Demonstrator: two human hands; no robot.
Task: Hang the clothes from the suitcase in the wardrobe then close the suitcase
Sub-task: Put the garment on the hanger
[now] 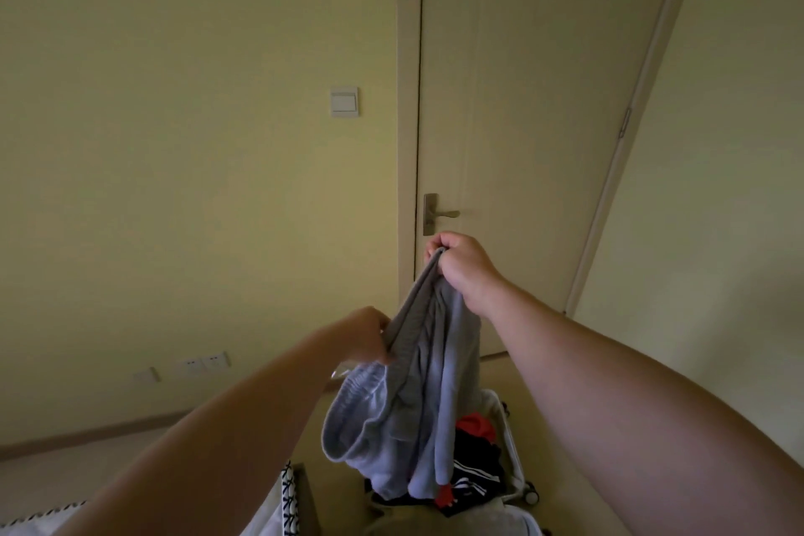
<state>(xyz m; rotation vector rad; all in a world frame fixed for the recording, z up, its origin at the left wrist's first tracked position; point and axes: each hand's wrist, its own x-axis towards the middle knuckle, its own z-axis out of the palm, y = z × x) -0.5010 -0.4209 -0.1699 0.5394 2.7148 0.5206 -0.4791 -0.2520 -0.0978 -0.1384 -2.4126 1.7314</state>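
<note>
Above the open suitcase (pixel 517 470), at approx. 6 o'clock of the view: grey garment (pixel 417 405) held up by its ribbed waistband, the rest hanging slack over the case. L hand (pixel 370 337) pinches the band's lower end. R hand (pixel 463 268), at 1 o'clock from L, has its fingers curled tight round the upper end. Band runs taut between the two grips. Fabric drops from the fingers toward 6 o'clock, over red & black clothes (pixel 476 444) lying in the case; touching or not, cannot tell. Step in hand, prob.: lifting the item clear for hanging. To do it well: hold both grips on the band, raise till the fabric clears the rim, shake out folds, then carry to the wardrobe (not in view). Door handle (pixel 440 215) sits at 12 o'clock from R hand.
</note>
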